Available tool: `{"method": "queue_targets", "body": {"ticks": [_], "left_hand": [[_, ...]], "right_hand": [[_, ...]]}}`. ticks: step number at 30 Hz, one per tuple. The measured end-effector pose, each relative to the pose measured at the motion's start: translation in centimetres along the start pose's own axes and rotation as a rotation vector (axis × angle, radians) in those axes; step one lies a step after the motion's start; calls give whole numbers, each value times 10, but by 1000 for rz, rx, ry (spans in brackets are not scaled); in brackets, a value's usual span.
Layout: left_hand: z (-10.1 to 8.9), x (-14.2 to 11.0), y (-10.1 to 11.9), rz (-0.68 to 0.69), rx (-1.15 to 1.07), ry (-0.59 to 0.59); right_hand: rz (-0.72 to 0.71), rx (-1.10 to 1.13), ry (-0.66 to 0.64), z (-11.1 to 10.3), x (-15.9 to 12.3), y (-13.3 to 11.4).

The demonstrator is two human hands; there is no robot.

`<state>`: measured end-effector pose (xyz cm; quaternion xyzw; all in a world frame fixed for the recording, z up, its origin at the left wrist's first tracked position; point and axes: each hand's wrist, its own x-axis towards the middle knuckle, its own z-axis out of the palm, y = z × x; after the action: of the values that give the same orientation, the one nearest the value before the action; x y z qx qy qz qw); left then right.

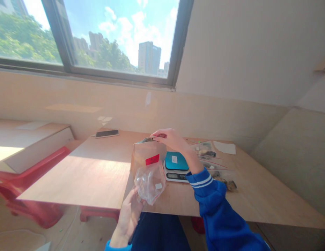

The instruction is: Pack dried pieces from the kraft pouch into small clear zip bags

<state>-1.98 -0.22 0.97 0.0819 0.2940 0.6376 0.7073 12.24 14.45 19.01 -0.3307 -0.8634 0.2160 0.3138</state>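
A clear plastic zip bag (pixel 149 181) with a small white label hangs near the table's front edge. My left hand (pixel 132 209) is closed on its lower left side. Right behind it stands a brown paper bag (pixel 143 151) with a red label, upright, its mouth partly open. At the top of the paper bag, my right hand (pixel 170 137) has its fingers pinched at the rim. What lies inside the paper bag is hidden. Just right of the bags sits a kitchen scale (pixel 176 161) with a blue-green top, partly covered by my right forearm.
Clear bags with dark and pale pieces (pixel 205 150) lie right of the scale, with another bag of brown pieces (pixel 227 183) nearer me. A white paper (pixel 225 147) is at the back right, a phone (pixel 107 133) at the back left. Red stools (pixel 34 188) stand under the tables.
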Motion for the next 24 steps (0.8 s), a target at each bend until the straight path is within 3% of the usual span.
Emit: {"method": "queue_targets", "body": {"ticks": [5,11,16,21,22,24], "left_hand": [[2,-2,0,2,-2,56],[4,-3,0,-25,-12,71],[4,-3,1,59,9,88],[4,-4,3,41,29,74],[5,-5,3,41,34,65],[6,-5,3,48,35,44]], "right_hand": [[5,-128,-173,-12,5,-13],[-8,-24,-13,-8,6,-11],[-108,-96,43,6,6,-1],[-125,22,224,9,-17,-7],[-93,76,224,8,-25,-9],[-22,163,101,8,-45,-12]]}}
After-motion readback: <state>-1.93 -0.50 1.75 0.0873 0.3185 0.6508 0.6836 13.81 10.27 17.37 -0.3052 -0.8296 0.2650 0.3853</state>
